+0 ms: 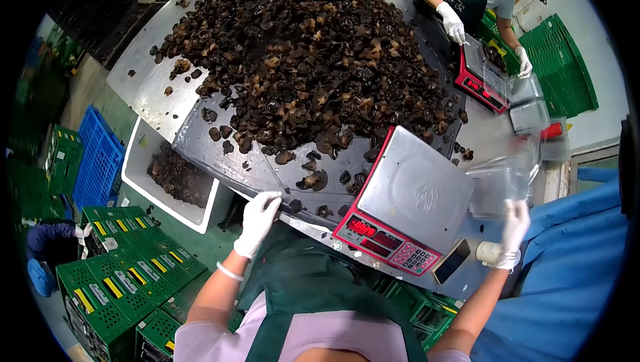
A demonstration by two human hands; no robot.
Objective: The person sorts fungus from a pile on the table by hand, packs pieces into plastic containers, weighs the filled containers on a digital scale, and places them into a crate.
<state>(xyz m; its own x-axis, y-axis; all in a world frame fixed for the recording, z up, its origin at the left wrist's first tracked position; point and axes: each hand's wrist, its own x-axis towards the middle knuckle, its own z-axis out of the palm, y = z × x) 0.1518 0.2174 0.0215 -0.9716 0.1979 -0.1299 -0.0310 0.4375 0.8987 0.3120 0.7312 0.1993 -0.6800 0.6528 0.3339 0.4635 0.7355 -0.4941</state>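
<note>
Well, can't tell whether left hand (259, 225) or blurred right hand (514, 230) grips anything; sticking clear tubs (489, 192) could topple.

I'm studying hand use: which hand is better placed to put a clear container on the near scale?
Probably the right hand, by the clear containers; the left hand is across the near scale from them.

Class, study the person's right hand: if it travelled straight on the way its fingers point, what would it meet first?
The right hand would probably meet the clear plastic containers just ahead of it; blur and unclear depth hide whether it touches them now.
</note>
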